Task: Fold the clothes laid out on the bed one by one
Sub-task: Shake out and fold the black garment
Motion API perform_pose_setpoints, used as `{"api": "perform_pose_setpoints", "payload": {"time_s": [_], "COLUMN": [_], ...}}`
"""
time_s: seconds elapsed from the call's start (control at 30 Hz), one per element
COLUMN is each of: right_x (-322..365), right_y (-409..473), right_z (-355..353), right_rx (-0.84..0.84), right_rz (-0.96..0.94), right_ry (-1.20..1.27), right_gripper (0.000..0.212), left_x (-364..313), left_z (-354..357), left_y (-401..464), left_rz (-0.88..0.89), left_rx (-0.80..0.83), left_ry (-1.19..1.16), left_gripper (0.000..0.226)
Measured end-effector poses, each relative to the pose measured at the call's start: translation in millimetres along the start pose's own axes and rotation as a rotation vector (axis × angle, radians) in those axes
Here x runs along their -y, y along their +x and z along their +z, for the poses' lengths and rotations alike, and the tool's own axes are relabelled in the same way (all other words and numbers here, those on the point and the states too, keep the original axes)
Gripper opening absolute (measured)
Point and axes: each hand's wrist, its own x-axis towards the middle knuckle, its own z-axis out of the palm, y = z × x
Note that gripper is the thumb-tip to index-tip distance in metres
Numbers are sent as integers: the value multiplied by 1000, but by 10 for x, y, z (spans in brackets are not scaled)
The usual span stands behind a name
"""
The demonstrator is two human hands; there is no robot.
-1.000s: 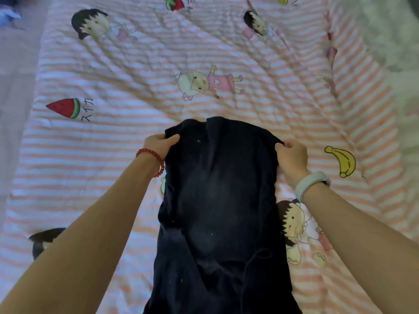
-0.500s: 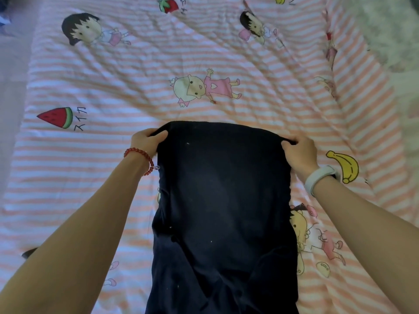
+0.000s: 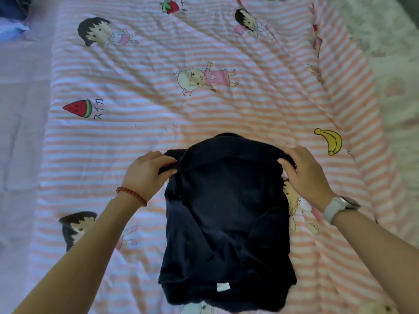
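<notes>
The left hand (image 3: 147,171) forms the left grip: thumb and fingers curl round the far left corner of the dark garment (image 3: 226,223) and pinch a bunched edge of cloth. A red bead bracelet (image 3: 131,195) circles that wrist. From this grip the garment runs to the right and back toward the person, lying on the striped bedcover (image 3: 136,137).

Its long axis runs from the far edge held between the two grips to the near edge, where a small white label (image 3: 222,286) shows. The far edge looks raised and rolled over slightly, so the person seems to be mid-fold, bringing the far part toward the near part.

The right hand (image 3: 303,171) forms the right grip: its fingers are bent over the far right corner and its thumb appears to pinch the cloth there. A pale watch (image 3: 340,208) sits on that wrist.

Both grips sit at nearly equal reach, level across the short axis, and neither is clearly nearer. The coming move likely depends on pulling both corners evenly along the long axis toward the label end.
</notes>
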Motion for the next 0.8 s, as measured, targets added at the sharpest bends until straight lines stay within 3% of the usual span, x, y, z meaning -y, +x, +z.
{"api": "perform_pose_setpoints", "payload": {"time_s": [0.1, 0.23, 0.37, 0.43, 0.6, 0.73, 0.8], "right_x": [28, 127, 217, 242, 172, 119, 152], "right_y": [-388, -860, -1280, -1502, -2096, -2416, -2489], "right_z": [-117, -253, -324, -307, -101, 94, 139], "right_rx": [-58, -128, -239, -234, -110, 110, 171], "right_rz": [-170, -271, -333, -378, -438, -329, -270], "right_ry": [-116, -166, -171, -187, -265, -336, -338], "right_gripper": [13, 25, 10, 11, 21, 19, 18], "left_x": [-44, -167, -353, -409, -279, -210, -251], "left_z": [-91, -169, -181, -123, 194, 341, 338], "left_y": [-400, -896, -1326, -1542, -2125, -2390, -2419], "left_rz": [174, 199, 213, 261, 348, 250, 204], "left_rx": [-46, -179, -362, -391, -225, 60, 135], "left_ry": [87, 92, 49, 66, 149, 246, 247], "left_gripper": [8, 26, 11, 17, 25, 36, 25]}}
